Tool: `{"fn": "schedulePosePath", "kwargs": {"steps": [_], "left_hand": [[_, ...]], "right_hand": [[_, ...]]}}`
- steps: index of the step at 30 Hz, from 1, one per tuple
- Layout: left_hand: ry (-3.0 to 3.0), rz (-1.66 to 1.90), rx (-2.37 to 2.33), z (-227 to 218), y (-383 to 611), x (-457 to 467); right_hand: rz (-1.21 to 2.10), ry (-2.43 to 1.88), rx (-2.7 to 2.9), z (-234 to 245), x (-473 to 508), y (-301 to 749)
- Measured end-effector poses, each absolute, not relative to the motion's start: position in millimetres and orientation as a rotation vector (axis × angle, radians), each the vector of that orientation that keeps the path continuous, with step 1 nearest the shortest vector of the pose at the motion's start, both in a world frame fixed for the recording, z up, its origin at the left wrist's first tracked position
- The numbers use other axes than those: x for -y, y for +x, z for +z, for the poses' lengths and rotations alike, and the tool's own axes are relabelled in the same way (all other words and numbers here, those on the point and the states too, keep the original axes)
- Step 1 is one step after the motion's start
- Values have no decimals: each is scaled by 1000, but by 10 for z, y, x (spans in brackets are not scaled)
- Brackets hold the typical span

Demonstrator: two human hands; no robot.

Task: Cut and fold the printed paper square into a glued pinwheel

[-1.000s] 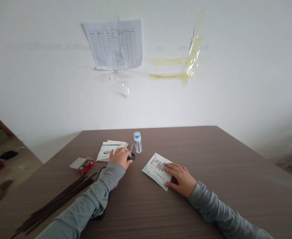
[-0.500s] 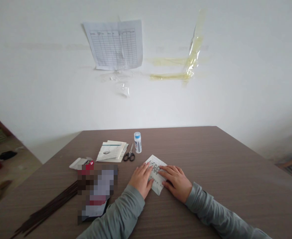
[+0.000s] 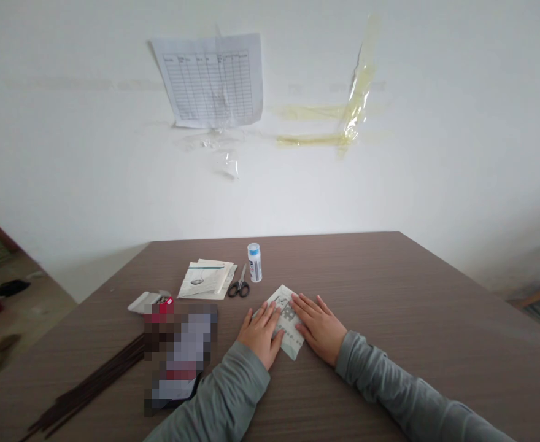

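A folded piece of printed paper (image 3: 290, 331) lies flat on the table, one corner pointing away from me and one toward me. My left hand (image 3: 261, 334) rests open on its left side, fingers stretched over the print. On the right edge lies my right hand (image 3: 320, 326), also open and flat, its fingers spread and its palm partly on the table. Both hands cover parts of the sheet's sides. Beyond the paper stand a white glue bottle with a blue top (image 3: 254, 264) and, beside it, black-handled scissors (image 3: 239, 287).
On the brown table (image 3: 412, 294), folded papers (image 3: 205, 279) lie at the back left. Nearer are a small red and white box (image 3: 153, 303), a pixelated phone-like object (image 3: 182, 362) and a bundle of thin dark sticks (image 3: 90, 383). A printed sheet (image 3: 210, 80) is taped to the wall.
My right hand has slid slightly left and up along the paper's right edge, and its fingers have turned to point farther away. The left hand has barely moved.
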State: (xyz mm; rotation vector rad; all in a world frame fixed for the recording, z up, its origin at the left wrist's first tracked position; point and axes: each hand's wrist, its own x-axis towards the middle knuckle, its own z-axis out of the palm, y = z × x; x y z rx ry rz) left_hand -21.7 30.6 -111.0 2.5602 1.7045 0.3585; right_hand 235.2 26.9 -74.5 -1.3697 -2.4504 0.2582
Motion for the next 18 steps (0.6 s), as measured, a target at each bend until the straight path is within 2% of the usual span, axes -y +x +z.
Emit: {"fn": "schedulePosePath", "kwargs": {"steps": [10, 18], "left_hand": [[2449, 251, -1667, -684, -270, -146], [2413, 216, -1780, -995, -498, -159]], "right_hand": [[269, -1446, 2463, -725, -211, 2307], [270, -1441, 2449, -797, -232, 2149]]}}
